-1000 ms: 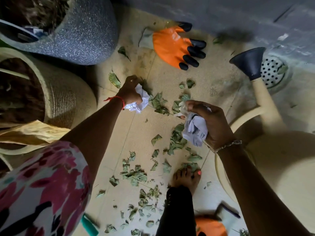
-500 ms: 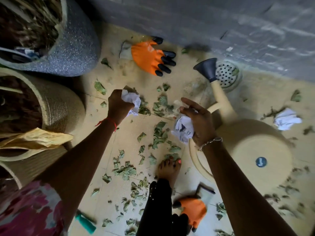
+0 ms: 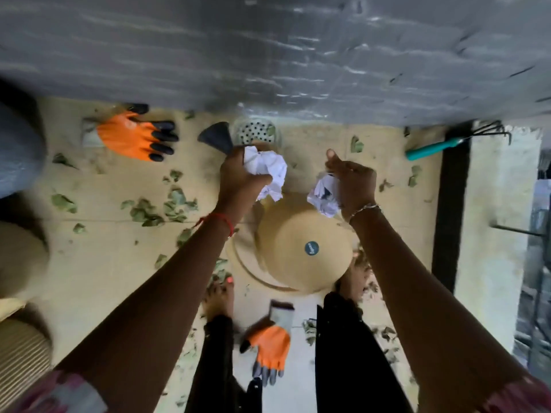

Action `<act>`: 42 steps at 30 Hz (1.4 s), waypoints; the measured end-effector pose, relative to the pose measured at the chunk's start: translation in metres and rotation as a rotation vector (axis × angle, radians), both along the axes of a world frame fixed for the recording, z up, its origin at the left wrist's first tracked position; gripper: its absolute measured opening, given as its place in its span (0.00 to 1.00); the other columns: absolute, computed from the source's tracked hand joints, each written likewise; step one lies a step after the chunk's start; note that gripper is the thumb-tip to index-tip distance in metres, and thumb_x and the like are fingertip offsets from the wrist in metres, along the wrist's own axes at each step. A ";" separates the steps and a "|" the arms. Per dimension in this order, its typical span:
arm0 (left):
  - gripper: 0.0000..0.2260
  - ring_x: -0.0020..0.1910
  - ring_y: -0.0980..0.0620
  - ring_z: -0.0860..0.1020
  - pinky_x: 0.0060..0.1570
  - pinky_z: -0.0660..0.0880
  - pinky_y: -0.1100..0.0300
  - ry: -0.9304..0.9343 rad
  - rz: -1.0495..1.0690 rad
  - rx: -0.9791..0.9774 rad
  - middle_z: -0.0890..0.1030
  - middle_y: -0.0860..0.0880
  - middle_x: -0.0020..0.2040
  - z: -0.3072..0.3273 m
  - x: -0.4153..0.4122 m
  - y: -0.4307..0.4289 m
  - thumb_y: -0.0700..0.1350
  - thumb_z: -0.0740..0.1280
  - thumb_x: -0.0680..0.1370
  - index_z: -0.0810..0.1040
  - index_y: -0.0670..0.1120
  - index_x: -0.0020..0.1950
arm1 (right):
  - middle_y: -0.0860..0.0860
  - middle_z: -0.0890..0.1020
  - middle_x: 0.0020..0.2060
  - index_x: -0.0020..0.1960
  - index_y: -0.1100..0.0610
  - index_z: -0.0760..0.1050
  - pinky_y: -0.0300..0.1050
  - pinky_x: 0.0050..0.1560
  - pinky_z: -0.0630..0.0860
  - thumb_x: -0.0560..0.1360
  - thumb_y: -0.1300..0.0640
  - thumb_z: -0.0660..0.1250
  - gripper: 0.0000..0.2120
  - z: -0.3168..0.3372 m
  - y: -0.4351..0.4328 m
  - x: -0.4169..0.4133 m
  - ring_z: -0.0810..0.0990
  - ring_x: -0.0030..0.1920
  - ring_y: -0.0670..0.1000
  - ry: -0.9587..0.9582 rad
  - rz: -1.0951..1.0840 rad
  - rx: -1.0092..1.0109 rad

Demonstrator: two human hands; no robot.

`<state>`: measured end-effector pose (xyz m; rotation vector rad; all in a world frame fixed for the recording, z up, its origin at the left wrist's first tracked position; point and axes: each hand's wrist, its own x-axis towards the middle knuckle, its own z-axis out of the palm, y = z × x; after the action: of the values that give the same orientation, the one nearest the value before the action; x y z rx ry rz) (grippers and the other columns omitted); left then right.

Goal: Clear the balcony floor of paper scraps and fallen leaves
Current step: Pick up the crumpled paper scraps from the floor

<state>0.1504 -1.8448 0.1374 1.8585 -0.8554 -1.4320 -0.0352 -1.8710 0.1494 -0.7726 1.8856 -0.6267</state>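
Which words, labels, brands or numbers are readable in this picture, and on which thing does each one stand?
Sticker on the can: pale script, too blurred to read.
Marked paper in the right hand: dark marks, maybe print, unreadable.
White paper in the left hand: no text visible.
No other text is legible.

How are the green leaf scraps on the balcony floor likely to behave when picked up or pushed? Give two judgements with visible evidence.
The leaf scraps look thin and lie flat on the floor, so they are probably light, limp and awkward to pinch. Being small, ragged and flat, they would likely slide or scatter when pushed, not roll.
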 end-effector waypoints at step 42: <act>0.19 0.43 0.53 0.74 0.42 0.76 0.54 -0.069 -0.478 -0.143 0.79 0.42 0.45 0.421 -0.146 -0.022 0.42 0.66 0.55 0.75 0.43 0.46 | 0.61 0.75 0.60 0.66 0.58 0.69 0.52 0.53 0.71 0.77 0.50 0.59 0.20 0.415 0.041 -0.119 0.76 0.58 0.62 0.674 0.489 0.069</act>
<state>0.0046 -1.8670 0.5583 1.6704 -1.4705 -1.5367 -0.1540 -1.8300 0.5645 -1.4676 2.1637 0.0256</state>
